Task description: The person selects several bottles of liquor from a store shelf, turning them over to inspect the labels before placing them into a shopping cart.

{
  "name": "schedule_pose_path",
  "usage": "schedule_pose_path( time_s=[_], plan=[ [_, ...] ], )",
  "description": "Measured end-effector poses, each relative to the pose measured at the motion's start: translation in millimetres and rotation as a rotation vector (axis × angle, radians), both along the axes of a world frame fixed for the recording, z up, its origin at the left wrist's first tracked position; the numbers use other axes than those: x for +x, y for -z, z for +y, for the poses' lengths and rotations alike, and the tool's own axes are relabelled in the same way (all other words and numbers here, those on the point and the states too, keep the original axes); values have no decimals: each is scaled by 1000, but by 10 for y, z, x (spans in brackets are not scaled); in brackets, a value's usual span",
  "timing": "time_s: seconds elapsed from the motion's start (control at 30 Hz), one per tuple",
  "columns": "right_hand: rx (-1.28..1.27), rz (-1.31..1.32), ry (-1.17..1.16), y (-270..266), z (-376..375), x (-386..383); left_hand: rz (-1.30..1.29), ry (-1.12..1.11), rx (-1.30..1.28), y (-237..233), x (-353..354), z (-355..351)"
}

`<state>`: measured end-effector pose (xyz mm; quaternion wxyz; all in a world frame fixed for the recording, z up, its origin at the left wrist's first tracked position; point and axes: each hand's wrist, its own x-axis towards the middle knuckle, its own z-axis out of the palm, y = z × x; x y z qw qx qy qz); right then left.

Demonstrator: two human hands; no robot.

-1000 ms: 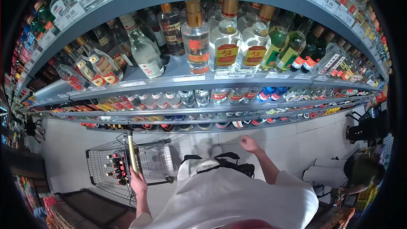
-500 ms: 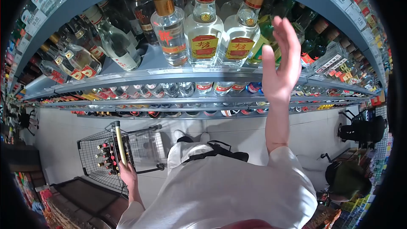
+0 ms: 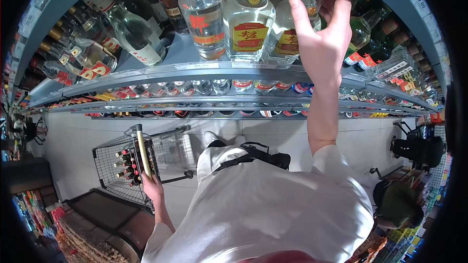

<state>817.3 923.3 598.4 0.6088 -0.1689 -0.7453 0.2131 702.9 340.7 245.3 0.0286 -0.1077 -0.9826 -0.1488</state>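
Observation:
My right hand [image 3: 325,39] is up at the top shelf, thumb and fingers apart. It covers part of a clear liquor bottle [image 3: 282,44] with a gold cap and a yellow-and-red label. The thumb is left of that bottle's neck and the fingers are to the right of it; contact is hard to make out. A matching bottle [image 3: 249,24] stands just left of it. Lower left, my left hand [image 3: 153,188] is closed round the pale handle [image 3: 143,153] of a wire shopping cart [image 3: 105,165]. Several dark bottles [image 3: 127,168] stand in the cart.
More bottles crowd the top shelf, among them a clear one with red lettering [image 3: 202,24] and green ones [image 3: 358,34]. Price tags line the shelf edge [image 3: 195,68]. Lower shelves hold further rows. Another person in a dark green top [image 3: 400,204] is at the lower right.
My right hand has moved up and deeper into the shelf, from in front of the bottles to beside the gold-capped bottle's neck. My left hand stays on the cart handle.

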Motion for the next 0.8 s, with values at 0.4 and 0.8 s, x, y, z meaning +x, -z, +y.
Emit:
schedule_pose_path(
  time_s=[0.4,0.8],
  plan=[
    [221,77,38,238,126,55,16,13,-23,39,4,-11],
    [-29,87,-131,273,105,83,78,3,-53,128,-2,-48]
  ],
)
